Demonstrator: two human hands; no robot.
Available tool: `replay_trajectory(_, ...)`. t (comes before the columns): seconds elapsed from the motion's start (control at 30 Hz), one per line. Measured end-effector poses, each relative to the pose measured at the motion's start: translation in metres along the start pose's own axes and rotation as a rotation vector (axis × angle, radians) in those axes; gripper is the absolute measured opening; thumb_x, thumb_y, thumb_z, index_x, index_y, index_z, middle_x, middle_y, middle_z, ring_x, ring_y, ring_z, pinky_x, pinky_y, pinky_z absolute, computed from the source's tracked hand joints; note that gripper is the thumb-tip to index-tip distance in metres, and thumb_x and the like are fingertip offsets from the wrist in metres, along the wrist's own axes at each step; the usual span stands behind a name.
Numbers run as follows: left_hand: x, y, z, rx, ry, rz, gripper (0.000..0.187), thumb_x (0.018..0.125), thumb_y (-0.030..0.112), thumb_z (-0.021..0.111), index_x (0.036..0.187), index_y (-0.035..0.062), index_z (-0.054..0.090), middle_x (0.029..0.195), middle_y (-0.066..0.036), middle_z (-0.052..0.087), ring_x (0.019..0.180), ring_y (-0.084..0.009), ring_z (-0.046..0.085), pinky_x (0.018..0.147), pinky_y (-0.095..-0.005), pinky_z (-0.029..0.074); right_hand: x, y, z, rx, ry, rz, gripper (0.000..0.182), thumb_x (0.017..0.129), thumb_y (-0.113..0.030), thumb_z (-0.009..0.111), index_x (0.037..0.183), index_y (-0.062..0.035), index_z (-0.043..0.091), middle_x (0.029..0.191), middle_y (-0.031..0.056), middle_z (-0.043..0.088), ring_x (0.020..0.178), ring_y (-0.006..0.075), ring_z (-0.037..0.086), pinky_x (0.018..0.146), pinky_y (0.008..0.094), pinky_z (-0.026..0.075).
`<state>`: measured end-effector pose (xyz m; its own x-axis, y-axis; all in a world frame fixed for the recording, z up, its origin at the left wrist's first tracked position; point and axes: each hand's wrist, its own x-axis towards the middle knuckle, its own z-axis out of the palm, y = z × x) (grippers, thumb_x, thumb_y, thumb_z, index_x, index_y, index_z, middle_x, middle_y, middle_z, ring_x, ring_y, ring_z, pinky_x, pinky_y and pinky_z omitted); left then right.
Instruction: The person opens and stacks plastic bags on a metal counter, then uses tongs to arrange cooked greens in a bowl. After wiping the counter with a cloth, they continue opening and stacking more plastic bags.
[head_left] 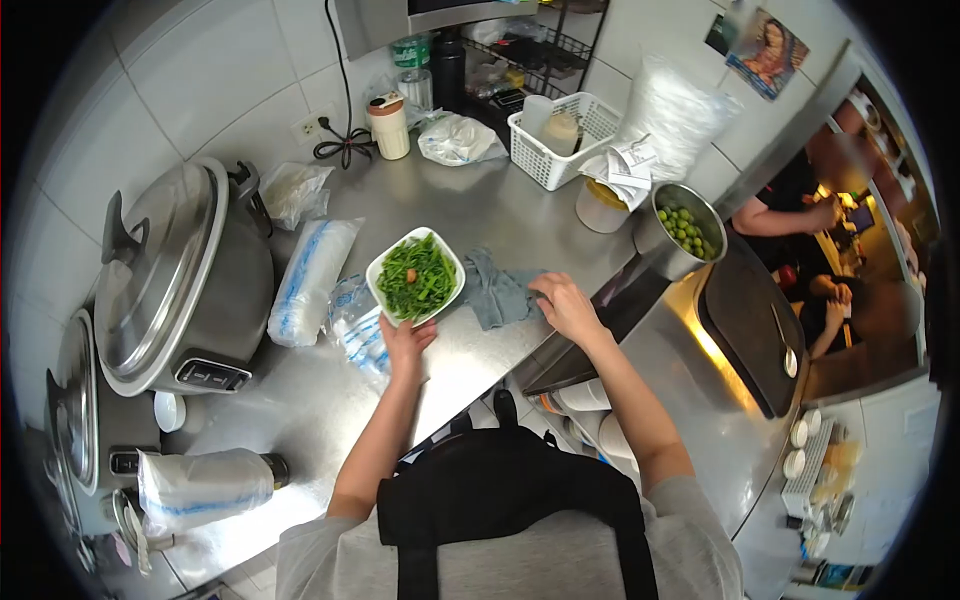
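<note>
A white square bowl (373, 272) of chopped green vegetables (418, 278) sits over the steel counter, with a small brownish piece on top of the greens. My left hand (407, 345) grips the bowl's near edge, fingers under it and thumb at its side. Right of the bowl lies a crumpled grey-blue cloth (497, 290). My right hand (568, 308) has its curled fingertips on the cloth's right edge. Clear plastic packaging with blue print (358, 325) lies just left of my left hand.
Large lidded cookers (180, 280) stand at left, near rolls of plastic bags (313, 280). A white basket (545, 165), a tumbler (389, 127) and a metal pot of green fruit (655, 240) stand farther back. A dark tray (745, 320) holds a spoon. Other people (775, 215) work beyond the opening.
</note>
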<state>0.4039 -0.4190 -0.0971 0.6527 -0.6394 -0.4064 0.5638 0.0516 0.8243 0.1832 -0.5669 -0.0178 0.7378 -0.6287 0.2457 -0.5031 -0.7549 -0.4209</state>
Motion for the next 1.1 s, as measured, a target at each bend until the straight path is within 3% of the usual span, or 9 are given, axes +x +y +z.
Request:
replay_trajectory(0.27,-0.006,0.038,-0.018,0.241,0.058,-0.019,0.046,0.087,0.003,0.031,0.130,0.0136,0.018,0.081,-0.016,0.063,0.056,-0.0173,0.062,0.047,-0.0239,0.050,0.060,0.085,0.025,0.006,-0.115,-0.292,0.016,0.071,0.000,0.058,0.084,-0.0057,0.063,0.086,0.0069,0.059,0.085,0.0219,0.056,0.073,0.0329,0.046)
replay_trajectory(0.33,-0.003,0.043,-0.010,0.350,0.010,-0.086,0.046,0.086,0.002,0.031,0.129,0.0138,0.019,0.080,-0.014,0.063,0.055,-0.0166,0.061,0.047,-0.0248,0.050,0.075,0.095,-0.006,0.429,-0.497,0.088,0.007,0.074,-0.003,0.062,0.081,-0.0048,0.062,0.075,0.0033,0.058,0.071,0.0116,0.054,0.065,0.0258,0.043)
replay_trajectory(0.4,0.004,0.041,-0.007,0.376,-0.001,-0.119,0.048,0.086,0.003,0.034,0.130,0.0141,0.018,0.080,-0.013,0.064,0.055,-0.0159,0.061,0.047,-0.0262,0.051,0.087,0.095,-0.046,0.635,-0.620,0.093,0.007,0.076,-0.007,0.065,0.079,-0.0020,0.060,0.070,-0.0005,0.056,0.065,0.0053,0.047,0.060,0.0206,0.039)
replay_trajectory(0.47,0.007,0.041,0.002,0.408,-0.032,-0.126,0.054,0.086,0.005,0.038,0.135,0.0155,0.017,0.080,-0.013,0.064,0.055,-0.0141,0.060,0.048,-0.0253,0.051,0.091,0.084,-0.080,1.002,-0.529,0.048,0.009,0.078,-0.008,0.064,0.076,-0.0010,0.059,0.069,-0.0042,0.054,0.065,0.0042,0.045,0.059,0.0200,0.037)
replay_trajectory(0.73,0.015,0.056,0.014,0.510,-0.203,-0.175,0.055,0.087,0.017,0.047,0.134,0.0117,0.021,0.073,-0.013,0.064,0.053,-0.0162,0.060,0.046,-0.0269,0.049,0.111,0.097,-0.105,1.008,-0.357,0.350,0.022,0.088,-0.025,0.056,0.074,-0.0082,0.055,0.068,-0.0069,0.051,0.064,0.0016,0.045,0.059,0.0157,0.036)
replay_trajectory(0.83,0.015,0.071,0.010,0.817,0.104,0.089,0.057,0.084,0.029,0.055,0.130,0.0060,0.032,0.068,-0.013,0.062,0.053,-0.0182,0.059,0.049,-0.0289,0.047,0.110,0.088,-0.109,1.262,-0.334,0.307,0.015,0.086,-0.020,0.059,0.088,-0.0047,0.057,0.073,-0.0044,0.057,0.066,0.0032,0.051,0.061,0.0182,0.041)
replay_trajectory(0.9,0.019,0.076,0.002,1.001,0.197,0.403,0.055,0.080,0.035,0.060,0.121,0.0018,0.045,0.065,-0.012,0.061,0.056,-0.0219,0.059,0.055,-0.0321,0.046,0.104,0.092,-0.104,1.141,-0.308,0.315,0.013,0.084,-0.016,0.061,0.087,-0.0040,0.057,0.073,-0.0043,0.056,0.067,0.0035,0.051,0.061,0.0185,0.041)
replay_trajectory(0.97,0.023,0.077,-0.002,1.014,0.154,0.410,0.051,0.079,0.033,0.060,0.118,0.0015,0.048,0.066,-0.012,0.061,0.059,-0.0225,0.059,0.058,-0.0329,0.046,0.098,0.128,-0.080,0.764,-0.355,0.324,0.009,0.077,-0.007,0.065,0.079,-0.0030,0.058,0.072,-0.0043,0.055,0.068,0.0035,0.048,0.061,0.0174,0.037)
replay_trajectory(1.1,0.052,0.062,-0.012,1.018,0.050,0.436,0.043,0.079,0.030,0.059,0.110,0.0009,0.054,0.075,-0.016,0.062,0.073,-0.0258,0.062,0.068,-0.0348,0.047,0.096,0.131,-0.069,0.840,-0.091,0.215,0.013,0.078,-0.012,0.065,0.074,-0.0037,0.055,0.068,-0.0031,0.053,0.058,0.0050,0.041,0.052,0.0185,0.031)
